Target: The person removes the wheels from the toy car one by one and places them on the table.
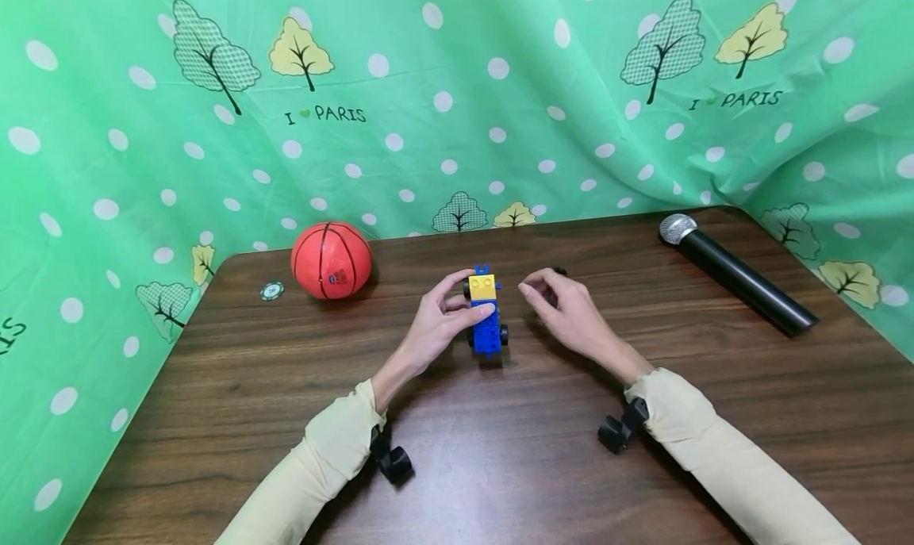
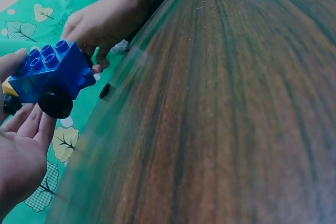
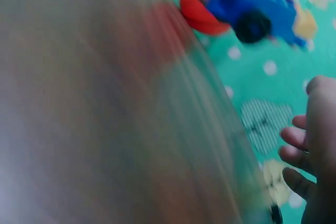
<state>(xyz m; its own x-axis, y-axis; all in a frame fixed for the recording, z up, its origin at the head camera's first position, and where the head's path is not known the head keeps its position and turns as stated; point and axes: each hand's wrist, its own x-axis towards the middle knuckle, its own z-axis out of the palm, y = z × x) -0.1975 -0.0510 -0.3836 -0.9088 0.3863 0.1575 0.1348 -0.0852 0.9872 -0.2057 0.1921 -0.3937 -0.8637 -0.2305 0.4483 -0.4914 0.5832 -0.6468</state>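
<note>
In the head view my left hand [image 1: 437, 316] grips a toy car [image 1: 487, 335] built of blue blocks, its thumb across the top and the other fingers along the left side. A yellow block [image 1: 481, 285] sits on the car's far end. Black wheels [image 1: 504, 335] show on the car, but at the far right corner a bare blue peg [image 1: 499, 286] sticks out. My right hand [image 1: 567, 311] hovers just right of the car, fingers loosely curled with nothing in them. Behind that hand lies a small black piece [image 1: 560, 271], mostly hidden in the head view.
A red toy basketball [image 1: 332, 261] sits at the back left of the wooden table [image 1: 500, 466], with a poker chip [image 1: 272, 291] beside it. At the back right lies a black microphone [image 1: 739, 275]. A green patterned cloth [image 1: 400, 93] hangs behind the table.
</note>
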